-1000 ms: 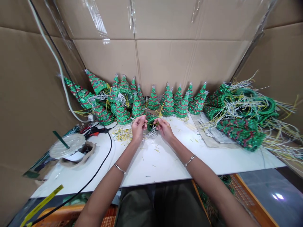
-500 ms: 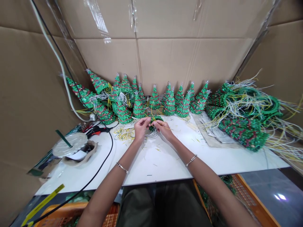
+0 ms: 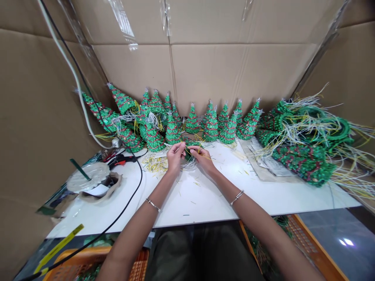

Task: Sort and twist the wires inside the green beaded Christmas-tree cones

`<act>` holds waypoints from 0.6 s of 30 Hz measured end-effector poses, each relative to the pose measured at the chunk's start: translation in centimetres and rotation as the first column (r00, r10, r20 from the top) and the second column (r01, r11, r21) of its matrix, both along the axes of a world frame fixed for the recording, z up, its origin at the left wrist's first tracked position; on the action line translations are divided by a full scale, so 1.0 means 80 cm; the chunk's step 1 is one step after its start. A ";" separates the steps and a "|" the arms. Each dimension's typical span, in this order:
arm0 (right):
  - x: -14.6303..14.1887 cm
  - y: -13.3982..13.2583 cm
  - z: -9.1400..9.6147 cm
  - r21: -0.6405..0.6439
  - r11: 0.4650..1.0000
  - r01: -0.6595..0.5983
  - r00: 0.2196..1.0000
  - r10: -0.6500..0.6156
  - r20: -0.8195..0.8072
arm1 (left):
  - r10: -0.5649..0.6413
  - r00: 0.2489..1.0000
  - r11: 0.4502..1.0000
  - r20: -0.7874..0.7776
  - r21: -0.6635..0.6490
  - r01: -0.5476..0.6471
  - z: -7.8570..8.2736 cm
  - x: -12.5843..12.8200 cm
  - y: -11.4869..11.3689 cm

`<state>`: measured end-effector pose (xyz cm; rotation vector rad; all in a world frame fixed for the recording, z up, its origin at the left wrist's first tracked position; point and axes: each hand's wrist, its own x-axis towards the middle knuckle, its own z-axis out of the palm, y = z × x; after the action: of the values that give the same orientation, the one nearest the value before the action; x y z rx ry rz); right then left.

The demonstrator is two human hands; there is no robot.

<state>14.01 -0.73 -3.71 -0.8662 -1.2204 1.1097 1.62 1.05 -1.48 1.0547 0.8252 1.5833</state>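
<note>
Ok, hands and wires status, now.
Left hand, right hand pinching yellow wires at small green beaded tree. Beaded trees standing just beyond. Black cable off left.

Flattened cardboard sheets (image 3: 205,78) are lining the back of the space, with more cardboard walling it in at the left (image 3: 38,117) and right (image 3: 348,66). Strips of clear tape (image 3: 123,23) are hanging along the seams at the top of the frame. A white cable (image 3: 70,74) and a black cable (image 3: 137,187) are running down from the upper left. A white table (image 3: 202,210) is stretching across the middle. Orange crates (image 3: 117,257) (image 3: 310,242) are sitting below its front edge at lower left and lower right, and a glossy grey floor (image 3: 325,238) is catching a small white reflection of light (image 3: 347,242) at lower right.
</note>
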 end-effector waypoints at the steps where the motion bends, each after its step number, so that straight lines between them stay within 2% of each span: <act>1: 0.001 0.000 -0.001 0.018 1.000 0.004 1.000 -0.004 0.010 | 0.014 1.000 1.000 0.004 -0.001 -0.014 -0.001 -0.001 0.001; 6: 0.003 0.001 -0.004 0.098 0.995 -0.016 0.998 0.010 0.062 | 0.059 0.998 0.998 0.010 -0.002 -0.059 -0.003 -0.004 0.003; 18: 0.005 0.001 -0.005 0.143 0.989 -0.033 0.995 0.019 0.100 | 0.098 0.995 0.995 0.017 0.006 -0.098 -0.006 -0.007 0.006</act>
<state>14.39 -0.63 -4.11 -0.8040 -1.3800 0.9950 1.08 1.57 -1.94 1.0181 0.8716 1.6761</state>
